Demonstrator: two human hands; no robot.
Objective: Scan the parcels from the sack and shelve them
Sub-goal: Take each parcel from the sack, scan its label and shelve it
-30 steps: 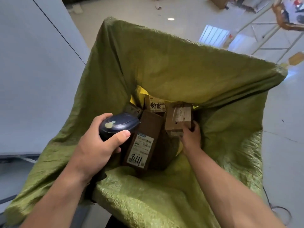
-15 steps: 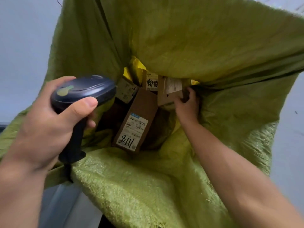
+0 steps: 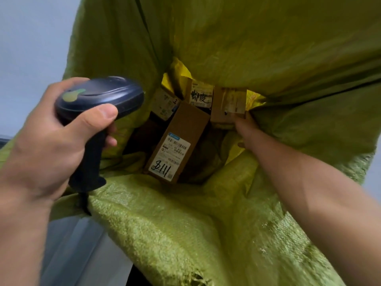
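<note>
Green woven sack [image 3: 185, 223] gaped open, parcels [image 3: 177, 141] piled at bottom. Right hand [image 3: 247, 131] deep inside, grip pinching small parcel [image 3: 226, 104] by lower edge, likely to lift it out. Left hand [image 3: 47, 145] grip wrapped round scanner [image 3: 101, 96], poised above for label.

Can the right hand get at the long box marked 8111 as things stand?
Probably yes. The long box lies uncovered in the open sack, beside the right hand, but that hand now holds a small box.
</note>
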